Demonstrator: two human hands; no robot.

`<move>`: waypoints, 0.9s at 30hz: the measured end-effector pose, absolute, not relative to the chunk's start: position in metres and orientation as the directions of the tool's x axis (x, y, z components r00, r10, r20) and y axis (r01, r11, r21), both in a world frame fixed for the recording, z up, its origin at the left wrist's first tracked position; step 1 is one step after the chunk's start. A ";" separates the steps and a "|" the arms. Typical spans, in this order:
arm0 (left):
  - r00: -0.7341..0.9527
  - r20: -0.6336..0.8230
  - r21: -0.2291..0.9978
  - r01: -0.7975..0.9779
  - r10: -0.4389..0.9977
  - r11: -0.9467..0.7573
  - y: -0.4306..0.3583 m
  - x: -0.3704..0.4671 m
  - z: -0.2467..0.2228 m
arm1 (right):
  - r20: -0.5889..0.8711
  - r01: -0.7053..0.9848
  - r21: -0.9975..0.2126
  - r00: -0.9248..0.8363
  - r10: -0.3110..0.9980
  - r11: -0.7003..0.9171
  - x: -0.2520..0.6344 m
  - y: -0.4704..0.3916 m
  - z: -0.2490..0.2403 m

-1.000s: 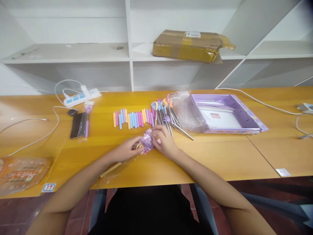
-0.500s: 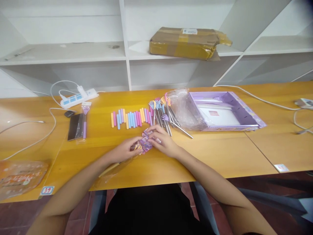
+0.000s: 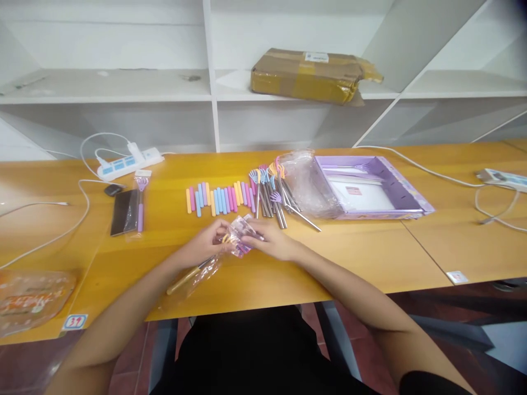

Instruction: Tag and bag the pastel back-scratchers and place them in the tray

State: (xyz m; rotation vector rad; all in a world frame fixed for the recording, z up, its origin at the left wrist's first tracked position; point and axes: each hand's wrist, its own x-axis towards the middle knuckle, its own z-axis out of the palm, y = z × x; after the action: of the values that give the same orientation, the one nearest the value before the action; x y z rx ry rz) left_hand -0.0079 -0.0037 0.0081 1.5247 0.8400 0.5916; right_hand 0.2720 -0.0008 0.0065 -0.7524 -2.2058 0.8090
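While both hands meet near the front middle of the counter [image 3: 370, 258], I have my left hand [image 3: 201, 248] closed around the clear packet [image 3: 206, 263], which holds a yellow-handled utensil and trails toward the near left. My right hand [image 3: 269, 242] pinches the packet's printed purple top [image 3: 242, 238], fingers curled shut on it. To do this well, I judge that I should pin the handle steady with the left and work only the flap with the right, keeping the film taut. Farther back lie the row of pastel sleeves [image 3: 220, 198], the bundle of metal forks [image 3: 274, 192] and the purple box [image 3: 366, 189].
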 end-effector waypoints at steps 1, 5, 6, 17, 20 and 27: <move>0.633 -0.117 0.987 0.157 0.765 0.021 -0.006 -0.006 0.008 | 0.376 0.249 -0.732 -0.629 0.680 0.635 0.265 -0.002 0.010; 0.733 -0.237 0.968 0.234 0.638 0.092 -0.011 -0.003 0.012 | 0.584 0.291 -0.737 -0.181 0.792 0.610 0.253 0.005 0.035; 0.745 -0.268 0.958 0.271 0.611 0.091 -0.011 -0.004 0.012 | 0.601 0.308 -0.740 -0.094 0.793 0.598 0.254 0.009 0.042; 0.755 -0.311 0.933 0.357 0.577 0.037 -0.009 -0.005 0.019 | 0.472 0.077 -0.867 -0.188 0.861 0.492 0.257 0.019 0.060; 0.782 -0.285 0.942 0.336 0.555 0.010 -0.011 -0.003 0.023 | 0.523 0.044 -0.852 0.126 0.843 0.522 0.301 0.048 0.082; 0.785 -0.280 0.941 0.338 0.553 -0.004 -0.011 -0.003 0.022 | 0.511 0.228 -0.827 -0.077 0.856 0.514 0.431 0.181 0.090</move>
State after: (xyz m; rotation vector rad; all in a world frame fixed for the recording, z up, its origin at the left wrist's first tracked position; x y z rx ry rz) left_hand -0.0025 -0.0114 0.0224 1.6100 0.7248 0.1946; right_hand 0.4309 0.1814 0.0901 -0.9500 -1.6001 0.6788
